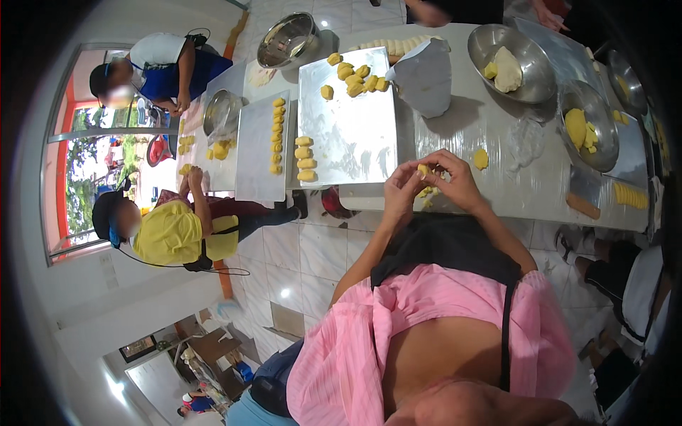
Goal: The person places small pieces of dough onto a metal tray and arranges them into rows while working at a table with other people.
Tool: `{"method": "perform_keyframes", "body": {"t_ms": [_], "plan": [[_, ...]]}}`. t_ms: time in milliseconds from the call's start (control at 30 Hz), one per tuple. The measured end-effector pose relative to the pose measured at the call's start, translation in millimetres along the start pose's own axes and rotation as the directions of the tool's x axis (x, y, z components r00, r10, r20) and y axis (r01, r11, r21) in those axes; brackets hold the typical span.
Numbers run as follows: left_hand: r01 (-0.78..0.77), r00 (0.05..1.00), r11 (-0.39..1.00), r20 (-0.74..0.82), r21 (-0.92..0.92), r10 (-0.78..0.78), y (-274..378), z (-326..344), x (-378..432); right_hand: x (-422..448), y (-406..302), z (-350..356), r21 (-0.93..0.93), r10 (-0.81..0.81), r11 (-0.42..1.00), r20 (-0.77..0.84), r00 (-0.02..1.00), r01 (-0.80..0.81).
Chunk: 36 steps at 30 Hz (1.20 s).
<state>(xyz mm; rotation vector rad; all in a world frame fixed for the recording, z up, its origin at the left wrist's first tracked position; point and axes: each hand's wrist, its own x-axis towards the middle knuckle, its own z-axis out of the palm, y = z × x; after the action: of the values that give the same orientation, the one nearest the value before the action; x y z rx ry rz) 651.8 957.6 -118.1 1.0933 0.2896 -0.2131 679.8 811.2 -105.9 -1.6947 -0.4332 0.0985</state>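
Observation:
My left hand (403,187) and my right hand (453,178) meet above the near edge of the table, and both sets of fingers pinch a small piece of yellow dough (424,169). Yellow crumbs (428,194) lie beneath them on the plastic-covered top. A flat yellow dough piece (480,158) rests to the right of my hands. Just to the left stands a metal tray (351,133) with several yellow dough pieces at its far end and a column of shaped ones (306,158) along its left side.
A steel bowl (538,80) holds pale dough; another (607,144) holds yellow dough. A crumpled plastic sheet (525,141) lies between them and me. A grey sheet-like piece (426,80) stands by the tray. A second tray (261,160) and two people (176,229) are at left.

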Motion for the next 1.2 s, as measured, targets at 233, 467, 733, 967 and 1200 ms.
{"method": "perform_keyframes", "body": {"t_ms": [233,467,733,967,1200], "plan": [[0.055,0.994,0.985,-0.089,-0.166,-0.07,-13.0,-38.3,-29.3,9.8,16.1,20.1,0.061,-0.006,0.998,0.122,0.993,-0.001],[-0.039,0.887,0.989,-0.461,-0.144,-0.032,-21.5,-114.2,-25.6,68.4,44.7,85.7,-0.35,-0.356,0.788,0.412,0.839,0.506],[-0.151,0.873,0.982,-0.481,-0.113,0.079,-9.3,-139.6,-1.1,93.2,71.3,141.4,-0.695,-0.333,0.491,0.408,0.85,0.526],[-0.112,0.884,0.988,-0.466,-0.111,0.048,-10.5,-151.5,7.7,148.1,64.6,149.7,-0.572,-0.309,0.539,0.548,0.777,0.618],[-0.114,0.927,0.987,-0.368,-0.115,0.064,-1.3,-159.3,5.2,210.9,74.2,151.7,-0.691,-0.29,0.532,0.394,0.872,0.489]]}}
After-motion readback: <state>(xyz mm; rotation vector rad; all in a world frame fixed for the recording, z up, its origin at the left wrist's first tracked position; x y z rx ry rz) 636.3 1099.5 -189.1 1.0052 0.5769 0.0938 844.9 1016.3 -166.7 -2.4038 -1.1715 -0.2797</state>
